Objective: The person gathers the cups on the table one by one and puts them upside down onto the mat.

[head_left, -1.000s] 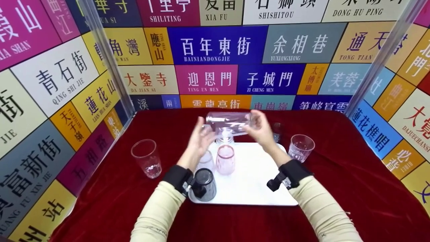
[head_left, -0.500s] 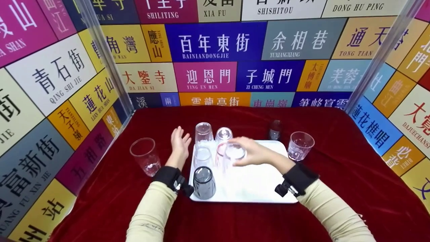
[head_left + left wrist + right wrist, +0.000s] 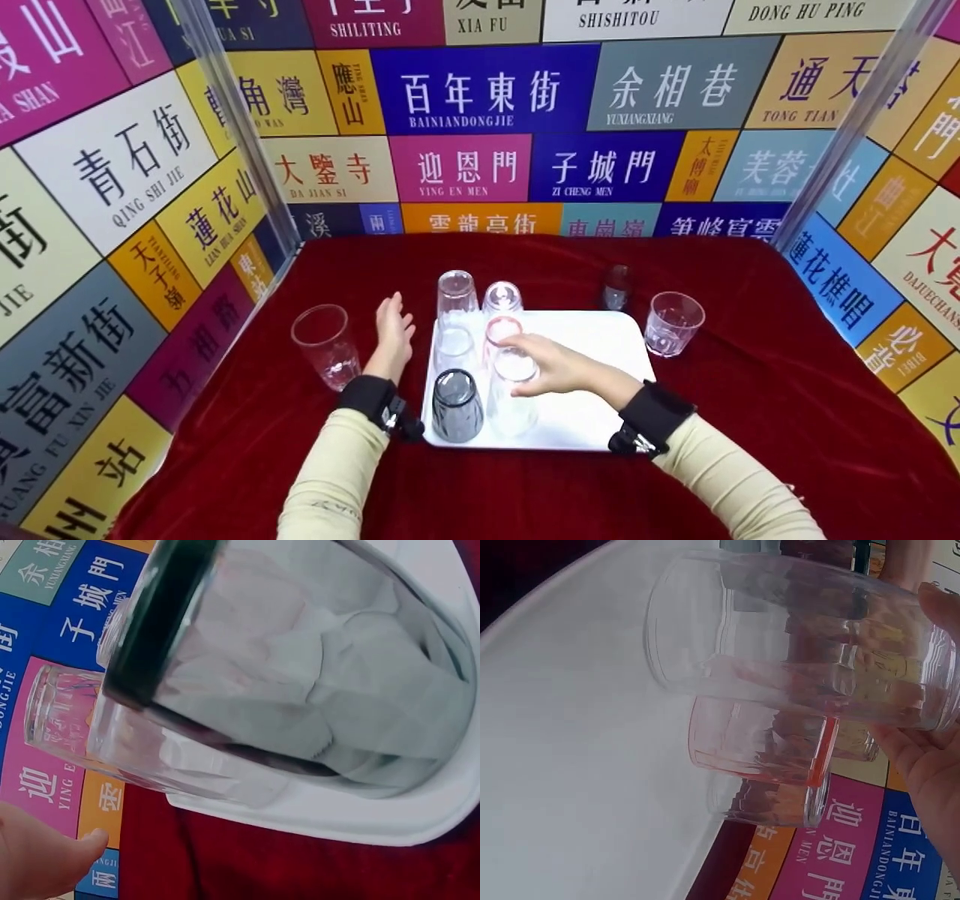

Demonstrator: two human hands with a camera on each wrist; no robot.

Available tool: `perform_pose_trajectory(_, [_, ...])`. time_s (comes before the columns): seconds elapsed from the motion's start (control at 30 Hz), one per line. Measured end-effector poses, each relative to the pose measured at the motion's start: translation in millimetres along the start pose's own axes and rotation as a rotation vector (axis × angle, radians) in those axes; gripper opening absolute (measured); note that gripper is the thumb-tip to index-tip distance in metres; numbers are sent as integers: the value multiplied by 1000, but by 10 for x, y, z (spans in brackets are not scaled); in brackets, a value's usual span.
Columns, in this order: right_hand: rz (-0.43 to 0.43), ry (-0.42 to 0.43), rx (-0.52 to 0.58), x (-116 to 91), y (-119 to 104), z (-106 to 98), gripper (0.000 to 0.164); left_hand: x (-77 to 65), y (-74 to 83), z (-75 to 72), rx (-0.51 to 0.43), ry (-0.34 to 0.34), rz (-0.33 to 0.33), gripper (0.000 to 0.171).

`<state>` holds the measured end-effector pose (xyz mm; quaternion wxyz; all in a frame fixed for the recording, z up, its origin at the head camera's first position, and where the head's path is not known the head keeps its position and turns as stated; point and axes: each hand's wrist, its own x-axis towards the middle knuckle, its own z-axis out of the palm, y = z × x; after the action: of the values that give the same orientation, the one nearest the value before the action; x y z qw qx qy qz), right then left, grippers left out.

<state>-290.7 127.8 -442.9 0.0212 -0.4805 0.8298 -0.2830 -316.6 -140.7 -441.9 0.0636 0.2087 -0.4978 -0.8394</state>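
My right hand (image 3: 551, 365) grips a clear glass (image 3: 512, 405) around its upper end. The glass stands mouth-down, low over the front of the white tray (image 3: 577, 420), right of a dark grey glass (image 3: 457, 412). In the right wrist view, the fingers (image 3: 922, 765) and thumb wrap the narrower end of the clear glass (image 3: 780, 637). Behind it stands a pink-tinted glass (image 3: 761, 739). Left of the tray, my left hand (image 3: 391, 337) holds nothing, its fingers extended. The dark grey glass (image 3: 315, 682) fills much of the left wrist view.
More clear glasses (image 3: 455, 349) stand along the tray's left side and back. A tall clear glass (image 3: 330, 349) is on the red cloth (image 3: 247, 420) at left. At right stand a short clear glass (image 3: 673, 326) and a small dark glass item (image 3: 617, 287). Sign-printed walls surround the table.
Both hands held the clear glass sideways above the back of the tray. The left hand let go and moved left; the right hand turned the glass mouth-down and lowered it toward the tray's front.
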Motion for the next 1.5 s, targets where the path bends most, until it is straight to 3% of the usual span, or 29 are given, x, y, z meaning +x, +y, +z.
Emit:
perform_pose_trajectory(0.1, [11,1,12,1,-3,13,66,-39,22,-2,1,-2,-8,59])
perform_pose_trajectory(0.2, [28,6,21,3,-15,19,66,89,-66,-40,1,13,0,60])
perform_pose_trajectory(0.27, [40,5,21,4,-27,25,66,244,-164,-112,-15,5,15,62])
perform_pose_trajectory(0.4, [68,1,13,11,-46,41,67,843,-514,-343,3,6,60,71])
perform_pose_trajectory(0.43, [75,0,11,13,-51,44,67,838,-507,-370,-12,-11,61,71])
perform_pose_trajectory(0.5, [86,-2,10,17,-58,49,68,1007,-601,-421,0,1,62,72])
perform_pose_trajectory(0.63, [100,-3,7,15,-71,58,70,879,-527,-391,-10,7,45,67])
perform_pose_trajectory(0.67, [106,-3,7,11,-72,63,71,932,-562,-391,0,20,45,69])
perform_pose_trajectory(0.73, [111,-1,13,1,-73,74,72,871,-539,-382,-1,11,58,69])
perform_pose_trajectory(0.93, [130,42,93,-72,-22,72,75,382,-226,-162,35,-10,70,64])
perform_pose_trajectory(1.0, [150,126,138,-111,54,38,67,179,-53,-74,47,-18,70,61])
perform_pose_trajectory(1.13, [199,450,215,-188,257,-107,43,70,185,-46,56,-50,159,58])
perform_pose_trajectory(1.2, [266,606,247,-231,282,-241,36,58,314,-63,68,-61,234,56])
perform_pose_trajectory(1.27, [332,731,258,-294,293,-394,32,54,442,-100,98,-60,335,55])
perform_pose_trajectory(1.4, [446,891,275,-507,424,-709,31,-20,724,-228,205,-43,521,54])
perform_pose_trajectory(1.5, [519,1022,262,-732,636,-905,35,-60,908,-399,288,4,592,55])
